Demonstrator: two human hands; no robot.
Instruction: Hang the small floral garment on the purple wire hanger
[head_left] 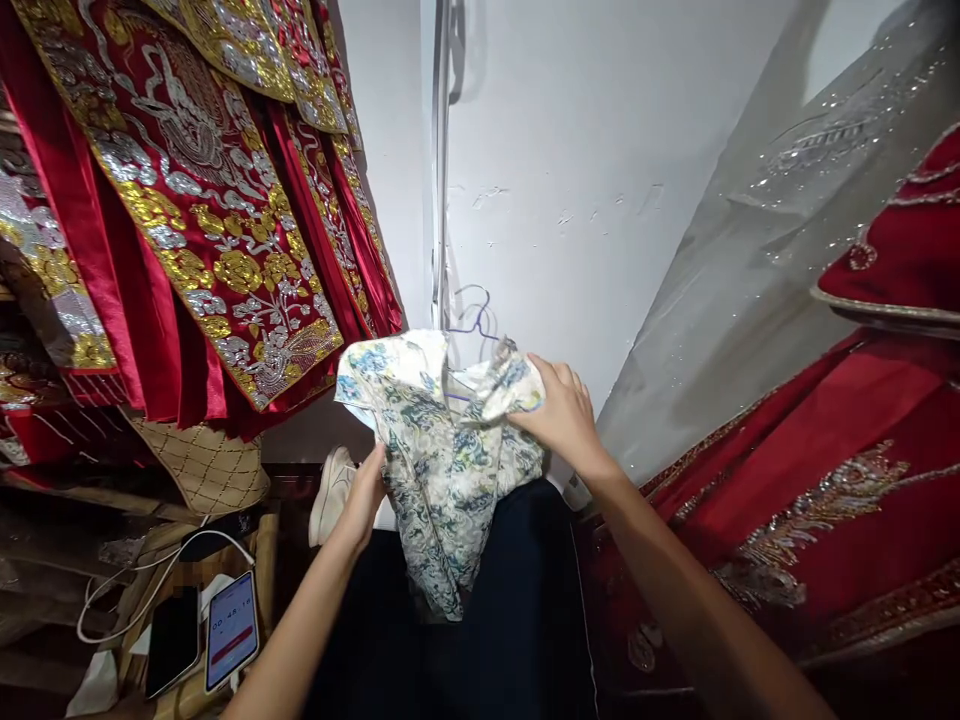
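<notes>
A short-sleeved floral garment (450,460), cream with blue and green patterns, hangs over my lap on a thin purple hanger (478,318). The hanger's hook sticks up above the neckline, in front of the wall. My right hand (559,410) grips the sleeve and shoulder on the right side, thumb in front and fingers behind the cloth. At the left edge, below the other sleeve, my left hand (367,495) holds the garment's side with the thumb showing. The other left fingers are hidden behind the fabric.
Red embroidered garments (247,230) hang at left, and a red beaded dress (825,480) with a sheer sparkly veil (757,230) at right. Two phones, one lit (231,630), lie on a wooden stool (266,550) with a white cable (142,590). A white wall (570,130) stands ahead.
</notes>
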